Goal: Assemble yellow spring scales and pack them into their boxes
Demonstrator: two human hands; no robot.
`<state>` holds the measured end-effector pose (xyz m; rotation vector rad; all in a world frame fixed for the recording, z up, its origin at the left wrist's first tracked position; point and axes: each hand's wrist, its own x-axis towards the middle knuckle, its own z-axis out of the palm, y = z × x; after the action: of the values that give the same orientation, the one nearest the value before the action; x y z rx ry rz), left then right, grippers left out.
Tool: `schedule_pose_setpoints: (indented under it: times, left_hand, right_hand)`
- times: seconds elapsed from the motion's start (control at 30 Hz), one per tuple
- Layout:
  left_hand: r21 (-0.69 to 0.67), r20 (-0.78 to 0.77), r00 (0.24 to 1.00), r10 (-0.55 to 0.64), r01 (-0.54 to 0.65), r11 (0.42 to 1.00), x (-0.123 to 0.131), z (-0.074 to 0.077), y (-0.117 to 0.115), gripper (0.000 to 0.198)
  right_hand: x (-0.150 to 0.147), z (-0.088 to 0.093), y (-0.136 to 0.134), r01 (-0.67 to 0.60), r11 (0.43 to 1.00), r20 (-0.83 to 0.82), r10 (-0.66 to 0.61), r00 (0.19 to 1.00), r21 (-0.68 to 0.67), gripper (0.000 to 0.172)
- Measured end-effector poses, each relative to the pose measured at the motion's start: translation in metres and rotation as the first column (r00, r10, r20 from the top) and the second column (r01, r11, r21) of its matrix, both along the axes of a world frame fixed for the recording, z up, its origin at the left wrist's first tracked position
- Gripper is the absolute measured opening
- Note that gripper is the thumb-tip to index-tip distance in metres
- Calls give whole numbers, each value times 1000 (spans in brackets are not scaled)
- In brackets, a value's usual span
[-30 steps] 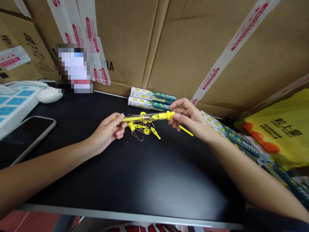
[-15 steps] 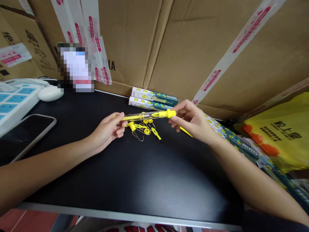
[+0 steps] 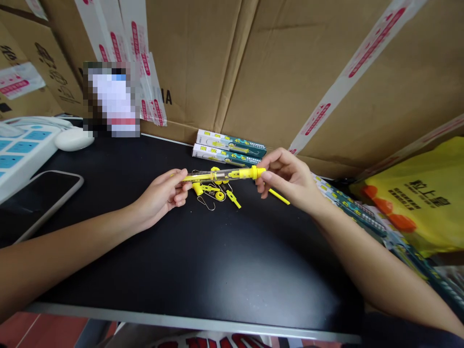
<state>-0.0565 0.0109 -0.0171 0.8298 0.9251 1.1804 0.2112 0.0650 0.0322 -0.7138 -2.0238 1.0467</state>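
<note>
Level above the table is a tube spring scale (image 3: 224, 174), a clear barrel with yellow parts and a spring inside. My left hand (image 3: 165, 193) is closed around its left end, the fingers covering that tip. At the other end, the thumb and fingers of my right hand (image 3: 290, 181) pinch the yellow end cap (image 3: 256, 172). Below and behind the tube lie loose yellow pieces: a ring (image 3: 219, 195), a slim clip-like part (image 3: 234, 198) and a short plug (image 3: 197, 188). A bent wire hook (image 3: 206, 203) lies among them. A yellow strip (image 3: 279, 196) rests under my right hand.
Two printed boxes (image 3: 228, 147) lie at the table's back, with more boxes (image 3: 348, 208) along the right. A yellow bag (image 3: 420, 193) stands beyond those. To the left are a phone (image 3: 39, 205), a power strip (image 3: 25, 145) and a white mouse-like object (image 3: 74, 139). Cardboard cartons (image 3: 203, 63) wall the back.
My right fingers have shifted slightly on the end cap, and the cap's flange now shows more fully. The left hand keeps its hold almost unchanged.
</note>
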Motion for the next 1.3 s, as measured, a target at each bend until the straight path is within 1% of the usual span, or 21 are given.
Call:
schedule_pose_setpoints:
  times: [0.1, 0.2, 0.4, 0.63, 0.73, 1.0, 1.1, 1.3]
  left_hand:
    - [-1, -6, 1000, -4, 4, 1000, 0, 1, -2, 23]
    - [-4, -7, 1000, -2, 2, 1000, 0, 1, -2, 23]
    - [-5, -20, 1000, -6, 6, 1000, 2, 2, -1, 22]
    - [19, -57, 998, -1, 2, 1000, 1, 2, -3, 21]
    - [30, -54, 999, 4, -2, 1000, 1, 2, -4, 20]
    - [47, -44, 999, 15, -13, 999, 0, 0, -2, 20]
    - [51, -48, 999, 18, -16, 999, 1, 1, -2, 20]
    - [52, -52, 998, 24, -22, 998, 1, 2, -2, 20]
  right_hand:
    - [0, 1, 0, 42, 998, -17, -42, 999, 35, 18]
    - [2, 2, 1, 59, 996, -7, -59, 998, 60, 20]
    - [1, 1, 0, 59, 996, 40, -61, 997, 60, 18]
    - [-1, -3, -2, 72, 996, 41, -74, 996, 51, 18]
    - [0, -2, -2, 54, 998, 61, -56, 997, 32, 17]
    - [5, 0, 2, -22, 994, 70, 30, 997, -108, 25]
    - [5, 2, 2, -42, 993, 45, 47, 998, -110, 24]
    - [5, 5, 2, -27, 995, 41, 31, 999, -96, 25]
